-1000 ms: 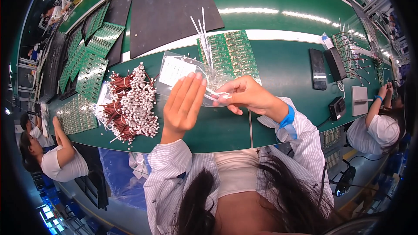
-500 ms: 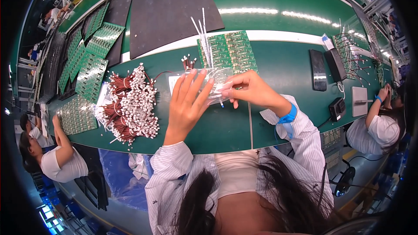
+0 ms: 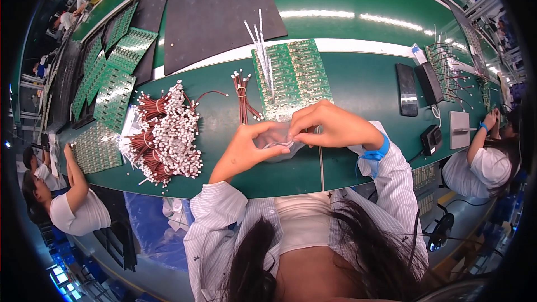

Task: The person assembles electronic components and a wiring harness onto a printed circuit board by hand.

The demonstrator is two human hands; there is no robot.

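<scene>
We see both hands at work near the centre of the frame, over the green tabletop [image 3: 363,89], with a clear plastic bag [image 3: 273,137] between them. The left hand [image 3: 243,148] curls around the bag's left side, thumb and forefinger spread apart like a C. The right hand [image 3: 333,126] is closed in a pinch, thumb against forefinger, on what we take to be the bag's edge; its other fingers fold behind, and we cannot tell whether they touch the plastic. Nor can we make out what, if anything, lies inside.

We judge the step in hand to be working the bag at its edge, perhaps parting or gathering its mouth. As we read it, the next move calls for a steady left hold while the right fingertips keep the thin film from slipping or folding over.

Just above the left hand, a bundle of red-brown wires [image 3: 243,98] lies on the table. To its right, at upper centre, we find a green circuit-board panel [image 3: 305,72] with thin white strips [image 3: 264,56] across its left part. A heap of white-tipped wires [image 3: 173,134] sits at centre left.
</scene>
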